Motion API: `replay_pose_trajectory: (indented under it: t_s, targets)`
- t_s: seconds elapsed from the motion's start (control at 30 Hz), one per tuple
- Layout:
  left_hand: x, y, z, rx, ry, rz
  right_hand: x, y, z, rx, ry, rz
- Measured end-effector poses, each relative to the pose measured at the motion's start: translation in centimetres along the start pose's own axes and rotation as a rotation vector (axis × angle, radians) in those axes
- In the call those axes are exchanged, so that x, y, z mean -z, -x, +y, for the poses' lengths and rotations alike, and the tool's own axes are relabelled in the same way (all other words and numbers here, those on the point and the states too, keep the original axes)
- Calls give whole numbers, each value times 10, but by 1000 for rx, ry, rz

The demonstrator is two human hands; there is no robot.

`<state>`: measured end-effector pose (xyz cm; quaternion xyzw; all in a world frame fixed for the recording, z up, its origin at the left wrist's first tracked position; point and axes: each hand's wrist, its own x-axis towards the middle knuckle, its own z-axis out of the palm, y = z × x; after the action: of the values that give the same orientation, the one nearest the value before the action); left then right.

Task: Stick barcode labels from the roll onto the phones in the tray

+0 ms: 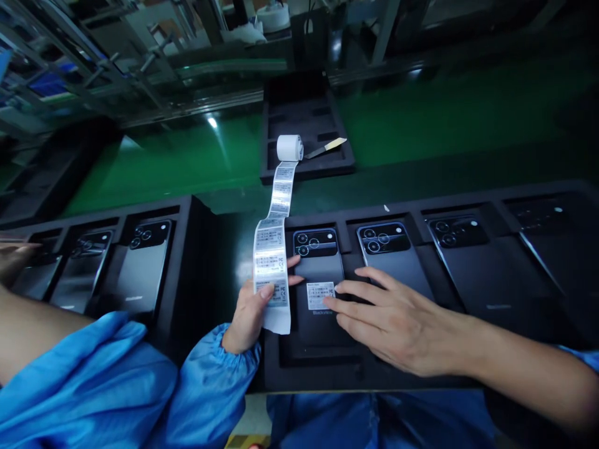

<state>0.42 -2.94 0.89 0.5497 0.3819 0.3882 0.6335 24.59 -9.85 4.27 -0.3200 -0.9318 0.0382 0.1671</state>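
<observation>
My left hand [250,312] grips the loose end of a strip of printed labels [271,249], thumb on top. The strip runs back to a label roll [289,148]. My right hand [397,318] is spread over a dark phone [318,268] lying back up in a black foam tray [318,368]. Its index fingertip touches the edge of a white printed label [320,295] on the phone's back, just above the brand lettering. Beside it, another phone [393,255] lies partly behind my right hand.
A small black tray [309,171] holds the roll and a yellow-handled blade [334,144]. More phones lie in the right tray. At left, a co-worker's arm [42,330] reaches over another phone tray [187,268]. Metal framework stands behind the green surface.
</observation>
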Motion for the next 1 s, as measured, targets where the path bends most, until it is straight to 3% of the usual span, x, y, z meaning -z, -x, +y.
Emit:
replay_pose_trajectory:
  t_s: [0.17, 0.4, 0.6, 0.8, 1.0]
  targets:
    - [7, -1, 0, -78, -326, -141, -6, 5, -1, 92, 82, 98]
    - [10, -1, 4, -248, -549, -189, -6, 4, -2, 54, 50, 134]
    - [9, -1, 3, -239, -580, -177, -8, 1, -1, 67, 57, 153]
    - [8, -1, 1, -194, -446, -140, -9, 1, -1, 60, 28, 141]
    - [9, -1, 1, -244, -543, -170, -9, 0, -2, 54, 50, 164]
